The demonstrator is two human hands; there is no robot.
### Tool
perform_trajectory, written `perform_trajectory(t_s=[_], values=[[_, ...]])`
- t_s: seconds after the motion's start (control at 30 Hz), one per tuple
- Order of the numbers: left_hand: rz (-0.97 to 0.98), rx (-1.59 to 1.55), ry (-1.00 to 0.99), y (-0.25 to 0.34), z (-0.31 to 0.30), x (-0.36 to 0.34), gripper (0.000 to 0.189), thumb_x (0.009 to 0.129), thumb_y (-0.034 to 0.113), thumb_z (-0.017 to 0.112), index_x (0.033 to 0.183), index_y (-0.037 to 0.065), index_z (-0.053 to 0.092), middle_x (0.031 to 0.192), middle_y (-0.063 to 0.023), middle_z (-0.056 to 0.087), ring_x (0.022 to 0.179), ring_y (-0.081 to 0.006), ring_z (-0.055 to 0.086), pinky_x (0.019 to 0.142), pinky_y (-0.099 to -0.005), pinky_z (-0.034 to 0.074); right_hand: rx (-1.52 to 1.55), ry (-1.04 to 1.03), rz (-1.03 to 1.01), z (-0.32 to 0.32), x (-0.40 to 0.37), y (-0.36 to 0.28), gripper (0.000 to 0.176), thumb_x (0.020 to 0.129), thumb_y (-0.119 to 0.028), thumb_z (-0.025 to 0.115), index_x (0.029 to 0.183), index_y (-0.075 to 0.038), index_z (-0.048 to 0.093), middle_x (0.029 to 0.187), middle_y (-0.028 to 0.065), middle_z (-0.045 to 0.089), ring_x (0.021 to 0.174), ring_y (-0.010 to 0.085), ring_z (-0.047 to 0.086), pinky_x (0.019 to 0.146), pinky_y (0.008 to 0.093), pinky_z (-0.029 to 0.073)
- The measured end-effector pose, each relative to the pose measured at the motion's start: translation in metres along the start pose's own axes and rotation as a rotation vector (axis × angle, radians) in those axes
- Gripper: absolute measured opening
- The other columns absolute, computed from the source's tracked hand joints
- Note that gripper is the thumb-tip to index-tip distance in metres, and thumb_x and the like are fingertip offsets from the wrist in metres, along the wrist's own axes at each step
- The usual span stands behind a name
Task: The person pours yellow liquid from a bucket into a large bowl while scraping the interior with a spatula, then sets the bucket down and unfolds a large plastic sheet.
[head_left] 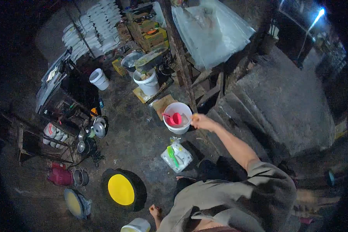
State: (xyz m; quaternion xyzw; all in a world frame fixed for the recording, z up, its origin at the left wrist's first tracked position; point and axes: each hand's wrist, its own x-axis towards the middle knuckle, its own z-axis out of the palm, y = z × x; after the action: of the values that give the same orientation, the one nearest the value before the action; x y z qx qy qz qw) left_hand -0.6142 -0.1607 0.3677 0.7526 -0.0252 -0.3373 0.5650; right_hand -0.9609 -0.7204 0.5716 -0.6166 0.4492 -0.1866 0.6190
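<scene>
My right hand (200, 121) reaches forward and grips the right rim of a white bucket (180, 128) that stands on the dirt floor. A red scoop (174, 118) lies inside the bucket. In front of the bucket, nearer to me, lies a clear plastic bag (176, 156) with a green item in it. My left hand (155, 211) hangs low at my side with its fingers curled, just above a white container (136, 225). Whether that hand holds anything is too small to tell.
A round yellow lid on a black tub (121, 189) sits at the lower left. Metal pots (99, 127), a red can (60, 176) and a wooden rack (31, 143) stand further left. Two white buckets (147, 83), crates, stacked sacks (94, 27) and a wooden post (179, 54) fill the back.
</scene>
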Motion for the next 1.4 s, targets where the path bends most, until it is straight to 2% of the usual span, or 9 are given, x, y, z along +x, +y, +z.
perform_trajectory(t_s=[0.07,0.37,0.5,0.57,0.77,0.87,1.03,1.2,1.4], values=[[-0.089,0.015,0.016,-0.003,0.006,-0.013,0.021,0.096,0.024,0.061,0.093,0.008,0.047,0.068,-0.0058,0.052,0.053,-0.0149,0.049,0.046,-0.0324,0.043,-0.137,0.163,-0.28,-0.04,0.055,-0.051,0.04,0.089,-0.013,0.066,0.126,-0.004,0.054,0.084,-0.0003,0.06,0.074,0.0085,0.056,0.065,0.0253,0.047],[-0.163,0.363,0.207,0.043,0.159,-0.056,0.026,0.096,0.03,0.059,0.1,0.008,0.046,0.077,-0.0077,0.051,0.063,-0.0176,0.05,0.054,-0.0334,0.044,-0.151,0.399,-0.772,-0.308,0.17,-0.312,0.036,0.1,-0.028,0.053,0.129,-0.006,0.055,0.096,0.0034,0.066,0.079,0.0112,0.061,0.072,0.0288,0.05],[-0.173,0.441,0.162,0.073,0.23,-0.047,0.029,0.096,0.033,0.058,0.104,0.008,0.046,0.083,-0.0089,0.051,0.069,-0.019,0.051,0.059,-0.0341,0.044,-0.638,0.938,-0.719,-0.478,0.215,-0.37,0.04,0.097,-0.026,0.056,0.131,-0.004,0.053,0.111,0.0142,0.065,0.097,0.0223,0.064,0.085,0.0363,0.049],[-0.181,0.463,0.143,0.087,0.255,-0.043,0.03,0.096,0.034,0.057,0.106,0.008,0.046,0.086,-0.0095,0.051,0.072,-0.0198,0.051,0.061,-0.0345,0.044,-0.755,1.205,-0.958,-0.558,0.254,-0.371,0.045,0.097,-0.031,0.054,0.13,-0.001,0.051,0.12,0.0202,0.062,0.109,0.0338,0.061,0.092,0.043,0.046],[-0.195,0.483,0.132,0.112,0.293,-0.042,0.035,0.096,0.037,0.056,0.113,0.007,0.046,0.094,-0.0113,0.052,0.08,-0.022,0.051,0.067,-0.0357,0.044,-1.192,1.553,-0.416,-0.587,0.255,-0.364,0.058,0.097,-0.048,0.046,0.13,-0.001,0.05,0.124,0.0262,0.059,0.112,0.0448,0.056,0.095,0.0498,0.043],[-0.202,0.485,0.132,0.114,0.301,-0.045,0.038,0.096,0.039,0.055,0.116,0.007,0.046,0.099,-0.0122,0.052,0.085,-0.0231,0.052,0.071,-0.0363,0.044,-0.923,1.279,-0.222,-0.581,0.253,-0.369,0.059,0.097,-0.051,0.045,0.13,-0.001,0.048,0.12,0.0298,0.059,0.11,0.0459,0.057,0.093,0.0522,0.044],[-0.209,0.506,0.119,0.119,0.315,-0.052,0.043,0.096,0.042,0.054,0.121,0.007,0.046,0.106,-0.0138,0.052,0.092,-0.0249,0.052,0.076,-0.0372,0.045,-0.544,1.341,-0.834,-0.591,0.26,-0.424,0.063,0.094,-0.056,0.048,0.126,-0.002,0.05,0.121,0.0349,0.055,0.113,0.0454,0.055,0.089,0.0554,0.045],[-0.209,0.527,0.101,0.118,0.323,-0.057,0.048,0.096,0.045,0.053,0.126,0.007,0.045,0.113,-0.0153,0.053,0.099,-0.0268,0.053,0.082,-0.0382,0.045,-1.011,1.404,-0.51,-0.613,0.264,-0.424,0.067,0.092,-0.06,0.048,0.132,-0.005,0.047,0.122,0.0323,0.056,0.113,0.0493,0.054,0.091,0.0579,0.044],[-0.251,0.533,0.119,0.104,0.316,-0.082,0.055,0.097,0.048,0.051,0.132,0.007,0.045,0.121,-0.0171,0.053,0.107,-0.029,0.053,0.088,-0.0394,0.045,-0.867,1.21,-0.294,-0.613,0.29,-0.361,0.074,0.091,-0.062,0.047,0.14,-0.006,0.041,0.122,0.0321,0.057,0.115,0.0497,0.053,0.094,0.0556,0.044]])
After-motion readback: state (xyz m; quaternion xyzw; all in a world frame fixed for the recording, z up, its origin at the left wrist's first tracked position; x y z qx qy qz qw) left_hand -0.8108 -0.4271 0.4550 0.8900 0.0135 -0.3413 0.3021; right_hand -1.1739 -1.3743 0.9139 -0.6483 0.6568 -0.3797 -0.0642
